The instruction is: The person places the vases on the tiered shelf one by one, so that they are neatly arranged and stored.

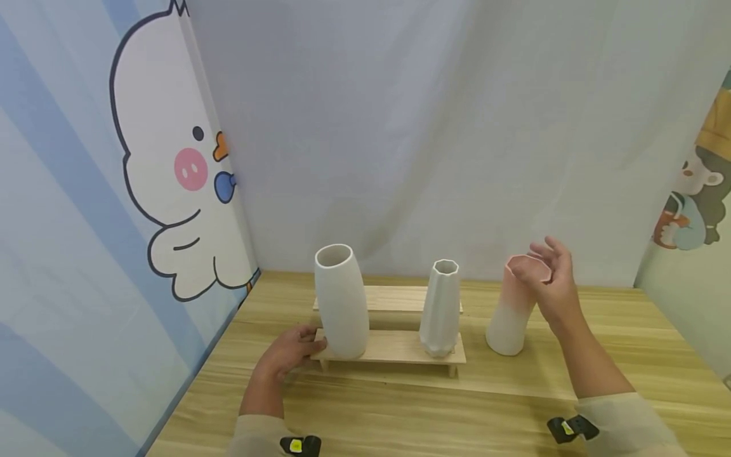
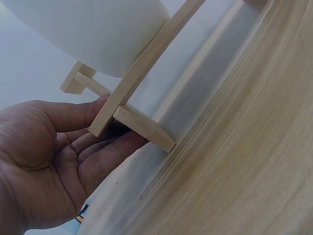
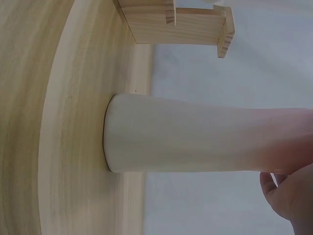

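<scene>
A two-step wooden stand (image 1: 394,346) bears a wide smooth white vase (image 1: 341,304) at its left and a slimmer ribbed white vase (image 1: 441,311) at its right, both upright on the front step. My left hand (image 1: 292,349) grips the left end of that step. In the left wrist view its thumb lies on the board (image 2: 142,63) and its fingers reach underneath. Right of the stand, a vase fading from pink to white (image 1: 511,311) stands with its base on the table. My right hand (image 1: 553,285) holds it near the rim, thumb across the front.
The wood-grain table (image 1: 394,419) runs back to a plain grey curtain (image 1: 434,139). A blue-striped cloth with a cartoon duck (image 1: 165,120) hangs at the left. Another wall with a cartoon figure (image 1: 691,197) bounds the right.
</scene>
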Tool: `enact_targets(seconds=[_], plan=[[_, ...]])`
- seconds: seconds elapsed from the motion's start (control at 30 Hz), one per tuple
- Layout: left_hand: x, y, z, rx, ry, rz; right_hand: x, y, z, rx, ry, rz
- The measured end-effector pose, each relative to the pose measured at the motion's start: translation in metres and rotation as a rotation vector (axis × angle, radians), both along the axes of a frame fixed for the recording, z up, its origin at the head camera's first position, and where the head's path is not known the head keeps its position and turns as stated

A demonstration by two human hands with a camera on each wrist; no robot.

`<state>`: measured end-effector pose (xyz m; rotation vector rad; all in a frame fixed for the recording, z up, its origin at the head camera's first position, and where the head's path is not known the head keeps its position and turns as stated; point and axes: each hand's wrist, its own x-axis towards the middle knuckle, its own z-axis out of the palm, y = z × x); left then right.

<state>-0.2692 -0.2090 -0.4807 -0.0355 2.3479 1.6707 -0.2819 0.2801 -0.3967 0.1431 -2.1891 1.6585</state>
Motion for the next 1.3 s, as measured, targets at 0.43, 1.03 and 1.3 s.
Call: enact_targets(seconds=[0.43, 1.03, 1.3], plan=[[-0.001, -0.001, -0.002, 0.017, -0.009, 0.0, -0.003, 0.0, -0.011, 0.01, -0.052, -0.009], [-0.002, -0.003, -0.005, 0.039, -0.01, -0.017, -0.001, -0.002, -0.015, -0.099, -0.125, 0.026], [-0.002, -0.002, -0.004, 0.059, -0.014, -0.02, 0.002, -0.002, -0.012, -0.052, -0.168, 0.014]])
